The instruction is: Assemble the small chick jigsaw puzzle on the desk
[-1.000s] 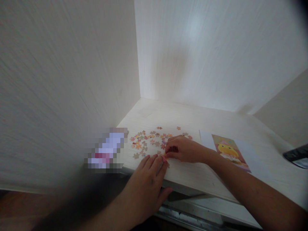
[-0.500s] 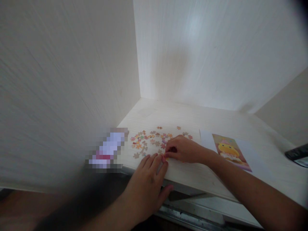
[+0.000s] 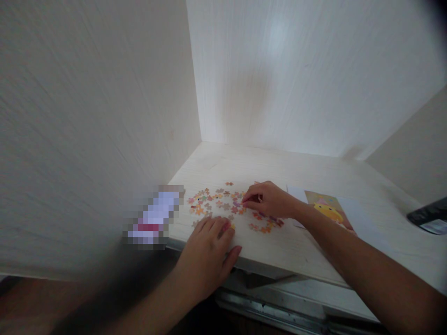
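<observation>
Matt pale wood-grain desk (image 3: 296, 172); glossy paper picture (image 3: 326, 209).

No readable text, labels, brands or numbers anywhere. Printed sheet (image 3: 326, 207) just right of the right hand (image 3: 268, 199) carries only a cartoon picture, no legible lettering. Object (image 3: 155, 216) left of the left hand (image 3: 206, 256) is pixelated, unreadable.

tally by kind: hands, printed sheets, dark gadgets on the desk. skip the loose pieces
Bare hands: 2, left hand and right hand
White paper sheet with yellow cartoon picture: 1
Dark flat device at the desk's right edge: 1
Total: 4
</observation>
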The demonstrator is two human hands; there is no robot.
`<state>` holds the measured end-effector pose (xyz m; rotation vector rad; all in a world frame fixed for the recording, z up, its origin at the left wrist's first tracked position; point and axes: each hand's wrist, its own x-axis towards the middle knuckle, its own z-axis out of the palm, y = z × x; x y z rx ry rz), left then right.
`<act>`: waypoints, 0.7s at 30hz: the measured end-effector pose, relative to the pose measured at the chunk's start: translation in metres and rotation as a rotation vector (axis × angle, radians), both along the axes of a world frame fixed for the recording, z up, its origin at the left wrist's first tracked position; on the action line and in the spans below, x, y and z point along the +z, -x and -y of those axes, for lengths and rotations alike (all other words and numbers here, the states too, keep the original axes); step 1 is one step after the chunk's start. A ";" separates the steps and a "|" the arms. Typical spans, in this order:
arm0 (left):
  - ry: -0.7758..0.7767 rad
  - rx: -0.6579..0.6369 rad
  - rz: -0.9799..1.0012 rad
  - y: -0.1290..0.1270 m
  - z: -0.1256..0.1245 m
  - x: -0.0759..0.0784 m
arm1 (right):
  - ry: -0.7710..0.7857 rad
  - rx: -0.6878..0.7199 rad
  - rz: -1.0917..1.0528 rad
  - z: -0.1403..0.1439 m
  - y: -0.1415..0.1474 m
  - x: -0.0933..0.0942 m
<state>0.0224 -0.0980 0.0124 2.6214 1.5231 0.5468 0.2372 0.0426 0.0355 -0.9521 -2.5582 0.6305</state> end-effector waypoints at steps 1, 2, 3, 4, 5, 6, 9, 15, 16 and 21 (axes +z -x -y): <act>-0.007 -0.009 0.017 0.001 -0.002 -0.001 | -0.008 -0.032 0.006 -0.004 -0.003 0.000; -0.015 -0.020 0.036 0.003 -0.003 -0.002 | -0.004 -0.050 0.013 -0.008 -0.006 0.000; -0.025 -0.030 0.058 0.004 -0.005 -0.004 | 0.011 -0.056 0.024 -0.011 -0.008 -0.001; -0.034 -0.036 0.082 0.006 -0.007 -0.006 | 0.039 -0.054 0.033 -0.013 -0.010 0.000; -0.039 -0.038 0.109 0.008 -0.008 -0.007 | 0.075 -0.046 0.043 -0.014 -0.012 0.000; -0.037 -0.036 0.139 0.009 -0.010 -0.009 | 0.118 -0.032 0.054 -0.014 -0.013 0.000; 0.009 -0.009 0.236 0.012 -0.014 -0.012 | 0.267 0.056 0.101 -0.009 -0.013 0.002; 0.055 0.015 0.315 0.013 -0.017 -0.011 | 0.292 0.203 0.209 0.004 -0.006 0.005; 0.051 0.011 0.313 0.013 -0.017 -0.011 | 0.279 0.203 0.212 0.004 -0.006 0.005; 0.012 -0.026 0.312 0.013 -0.014 -0.008 | 0.162 0.141 0.183 0.001 -0.004 0.001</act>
